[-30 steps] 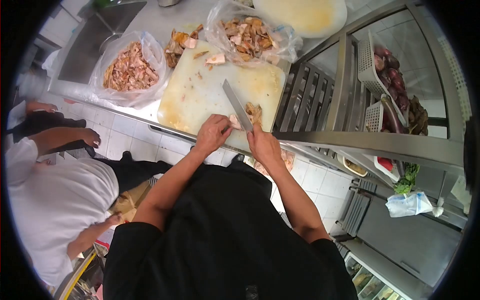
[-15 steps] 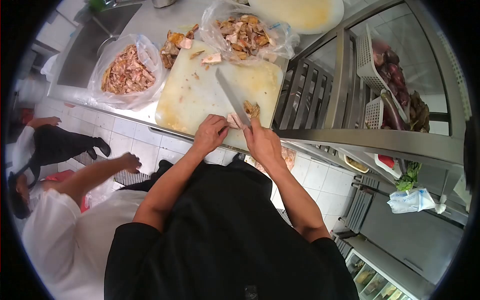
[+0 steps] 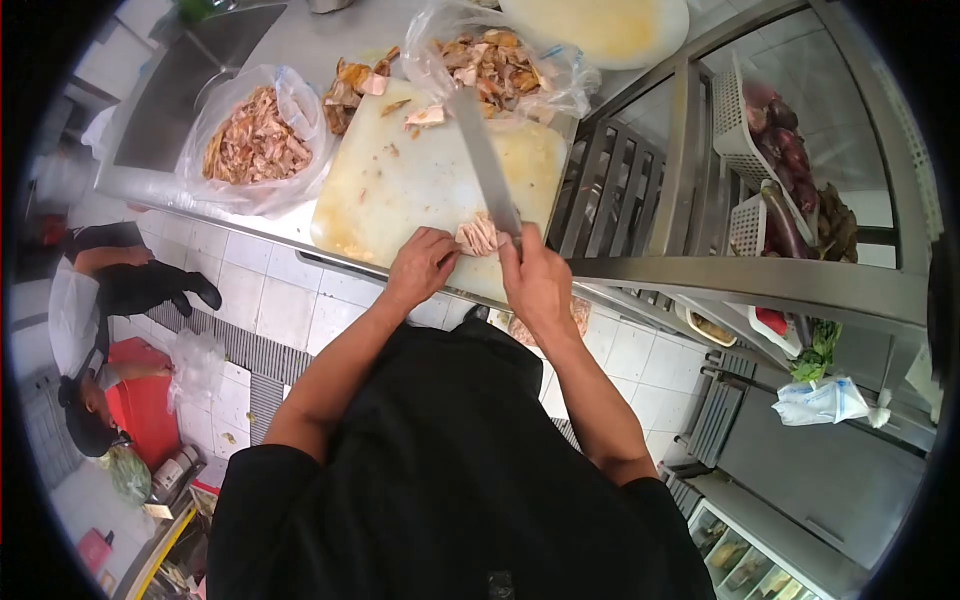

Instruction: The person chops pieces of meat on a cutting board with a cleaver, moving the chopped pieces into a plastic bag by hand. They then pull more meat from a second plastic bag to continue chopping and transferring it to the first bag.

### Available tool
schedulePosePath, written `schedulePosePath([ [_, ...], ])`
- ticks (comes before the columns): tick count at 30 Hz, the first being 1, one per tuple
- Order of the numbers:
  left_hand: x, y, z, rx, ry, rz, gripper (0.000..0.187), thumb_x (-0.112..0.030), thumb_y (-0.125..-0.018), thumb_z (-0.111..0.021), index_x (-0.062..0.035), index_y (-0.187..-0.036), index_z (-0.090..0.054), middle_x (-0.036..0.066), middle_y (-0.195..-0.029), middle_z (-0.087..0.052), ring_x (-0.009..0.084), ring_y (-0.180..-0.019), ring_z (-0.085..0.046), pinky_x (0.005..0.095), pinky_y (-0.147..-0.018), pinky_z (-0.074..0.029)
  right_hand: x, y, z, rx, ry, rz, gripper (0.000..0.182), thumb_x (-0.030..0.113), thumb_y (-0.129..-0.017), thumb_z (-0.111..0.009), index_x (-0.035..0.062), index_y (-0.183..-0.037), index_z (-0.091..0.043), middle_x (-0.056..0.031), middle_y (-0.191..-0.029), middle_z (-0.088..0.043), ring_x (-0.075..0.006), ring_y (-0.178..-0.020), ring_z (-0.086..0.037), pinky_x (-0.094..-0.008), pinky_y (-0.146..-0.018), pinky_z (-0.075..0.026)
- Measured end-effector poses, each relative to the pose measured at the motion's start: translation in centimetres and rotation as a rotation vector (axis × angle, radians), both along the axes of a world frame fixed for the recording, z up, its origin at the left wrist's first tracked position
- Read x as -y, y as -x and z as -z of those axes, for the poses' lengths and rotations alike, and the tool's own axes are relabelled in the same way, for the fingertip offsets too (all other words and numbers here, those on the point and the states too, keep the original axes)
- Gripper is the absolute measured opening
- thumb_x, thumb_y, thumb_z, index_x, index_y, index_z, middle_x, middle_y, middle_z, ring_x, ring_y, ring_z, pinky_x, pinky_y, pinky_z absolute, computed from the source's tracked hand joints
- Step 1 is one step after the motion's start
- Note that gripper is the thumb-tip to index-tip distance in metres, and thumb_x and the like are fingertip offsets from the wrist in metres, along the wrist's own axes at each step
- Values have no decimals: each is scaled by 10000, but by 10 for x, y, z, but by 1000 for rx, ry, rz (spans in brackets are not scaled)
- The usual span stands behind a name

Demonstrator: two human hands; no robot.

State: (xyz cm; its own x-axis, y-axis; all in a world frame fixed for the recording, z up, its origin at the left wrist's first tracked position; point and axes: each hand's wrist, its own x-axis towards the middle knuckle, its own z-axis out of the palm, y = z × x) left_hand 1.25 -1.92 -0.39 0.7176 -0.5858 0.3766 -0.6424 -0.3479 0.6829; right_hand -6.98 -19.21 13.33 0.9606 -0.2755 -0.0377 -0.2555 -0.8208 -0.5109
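Observation:
On the white cutting board (image 3: 390,205), a small bundle of sliced cooked meat (image 3: 480,236) lies near the front edge. My left hand (image 3: 424,265) is closed, its curled fingertips against the left end of this meat. To the right of the slices, my right hand (image 3: 538,282) grips a long knife (image 3: 484,155) by its handle. The blade points away from me and looks slightly blurred. A pale meat chunk (image 3: 425,117) and small scraps lie farther back on the board. Beside the board's back left corner sit brown-skinned meat pieces (image 3: 345,93).
Left of the board, a clear plastic bag (image 3: 312,120) holds chopped meat; another bag (image 3: 578,75) of meat stands behind. A sink (image 3: 165,140) is at far left. A metal rack (image 3: 690,170) with vegetable baskets borders the right. A person (image 3: 105,275) bends over at left.
The knife has lifted and shifted right, and the slices now sit bunched between my hands. A person in white close on my left has left the view; another person has bent lower.

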Motion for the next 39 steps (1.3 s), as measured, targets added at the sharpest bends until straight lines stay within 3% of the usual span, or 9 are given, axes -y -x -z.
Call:
schedulePosePath([
  [4,0,0,0,2,1,3,157,-34,-806,-761,-43,-959,-729,100,-1016,-696,310,-1001,-640,407,-885,-545,-7,6,21,160,-157,94,337,311,-1040,-580,3,-1175,-559,-278,-810,-697,-482,-765,-689,-567,-680,-526],
  [7,0,-2,3,-10,-21,11,167,-33,-799,-763,-45,-962,-731,98,-1017,-697,309,-1004,-641,405,-885,-547,-7,4,45,-212,1,-55,271,282,-1032,-554,25,-1117,-556,-265,-792,-708,-486,-774,-699,-606,-730,-526],
  [15,-2,1,0,-21,28,-58,158,-21,-785,-767,-44,-938,-739,92,-1003,-690,309,-992,-640,403,-870,-546,-6,-4,-21,108,-123,52,276,280,-1043,-592,8,-1055,-544,-260,-785,-691,-478,-760,-678,-548,-652,-503],
  [19,-4,2,0,-21,18,-78,145,-25,-788,-770,-41,-928,-734,90,-992,-687,306,-985,-642,408,-858,-546,-13,-2,28,160,-134,59,282,302,-1036,-591,22,-1057,-566,-258,-717,-679,-478,-684,-679,-587,-633,-510],
  [24,-9,-6,0,-247,114,-128,98,-32,-830,-731,-15,-924,-715,133,-1021,-691,343,-980,-647,424,-871,-537,-4,-5,40,-112,-104,56,315,332,-1043,-547,22,-1094,-572,-289,-765,-684,-494,-761,-687,-609,-698,-508],
  [29,4,-99,-7,81,20,-328,268,-39,-899,-619,-29,-1157,-688,179,-1147,-686,395,-1054,-633,484,-929,-515,28,6,25,55,-244,234,340,346,-1023,-592,12,-1076,-563,-263,-806,-694,-481,-770,-685,-569,-695,-507],
  [31,17,-148,-19,109,-83,-298,359,-35,-881,-621,-47,-1236,-671,171,-1208,-683,393,-1104,-628,493,-951,-515,39,20,23,-180,-377,140,356,370,-1004,-626,18,-1025,-576,-238,-766,-666,-461,-764,-666,-525,-683,-497],
  [34,35,-194,-17,175,-271,-290,388,-52,-860,-632,-57,-1244,-685,164,-1247,-686,375,-1146,-632,482,-964,-521,39,47,31,-337,-382,-146,366,384,-993,-639,21,-989,-584,-222,-746,-640,-449,-764,-646,-505,-690,-486],
  [39,35,-215,-19,8,-492,-121,382,-123,-866,-643,-59,-1236,-715,176,-1178,-727,342,-1093,-677,445,-949,-536,19,59,46,-359,-377,-124,354,382,-994,-635,30,-1008,-596,-227,-772,-656,-444,-791,-663,-519,-716,-490],
])
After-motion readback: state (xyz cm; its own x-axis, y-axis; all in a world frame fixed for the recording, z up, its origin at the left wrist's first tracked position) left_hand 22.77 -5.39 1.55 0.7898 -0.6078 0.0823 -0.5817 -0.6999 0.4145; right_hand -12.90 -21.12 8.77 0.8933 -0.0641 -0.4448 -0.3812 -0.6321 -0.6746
